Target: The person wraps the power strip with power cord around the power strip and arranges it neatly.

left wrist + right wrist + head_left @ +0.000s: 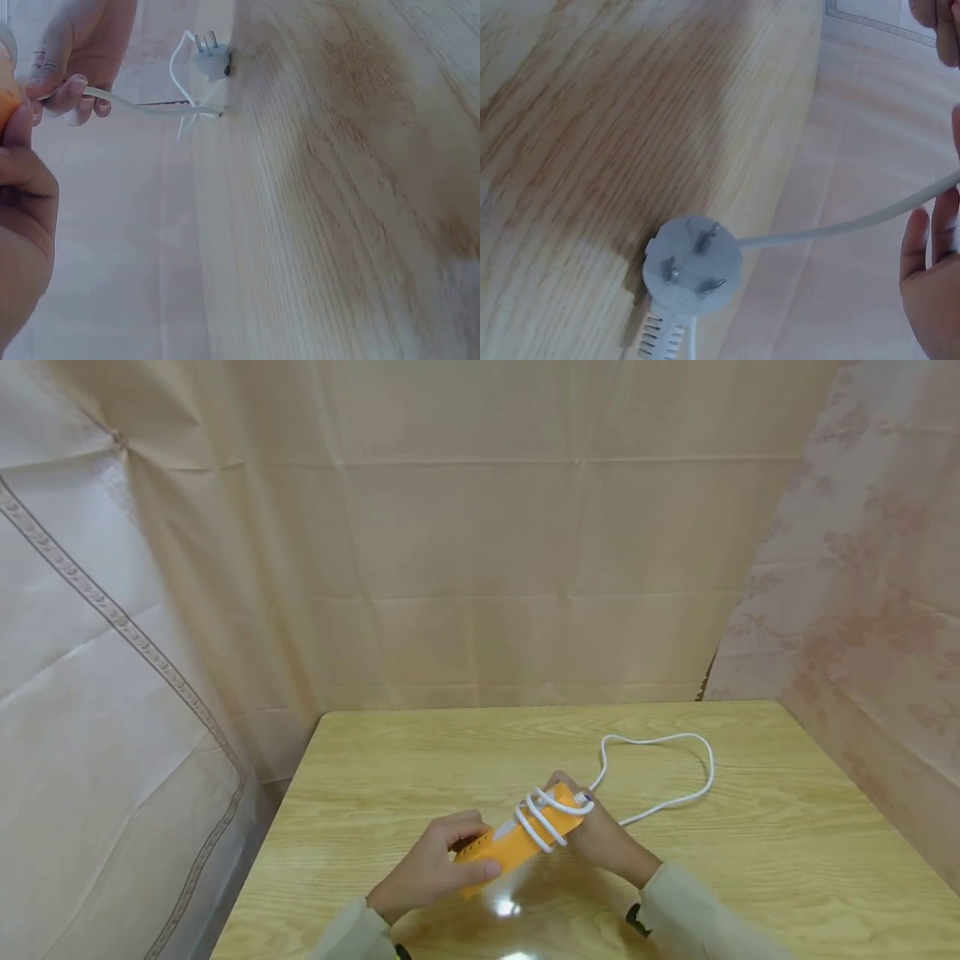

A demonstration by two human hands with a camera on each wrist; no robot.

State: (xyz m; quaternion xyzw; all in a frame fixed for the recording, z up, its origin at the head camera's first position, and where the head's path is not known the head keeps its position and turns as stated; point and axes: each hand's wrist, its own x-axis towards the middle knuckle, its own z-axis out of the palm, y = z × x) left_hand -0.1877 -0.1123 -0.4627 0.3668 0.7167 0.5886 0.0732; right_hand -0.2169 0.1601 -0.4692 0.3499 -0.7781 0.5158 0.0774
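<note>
An orange power strip (517, 847) with white cord coiled round its right part is held above the table, tilted up to the right. My left hand (438, 864) grips its left end, thumb on the near side. Behind the other end is my right hand (600, 835), partly hidden by the strip. In the left wrist view the right hand (90, 60) pinches the white cord (142, 109) between thumb and fingers. The cord's three-pin plug (694, 262) rests on the table in the right wrist view; in the head view I cannot make it out.
A loose loop of the cord (708, 768) lies on the wooden table (390, 760), right of the hands. Beige sheeting (465, 543) hangs behind the table's far edge. Patterned sheets hang at the left (90, 693) and right (877, 610).
</note>
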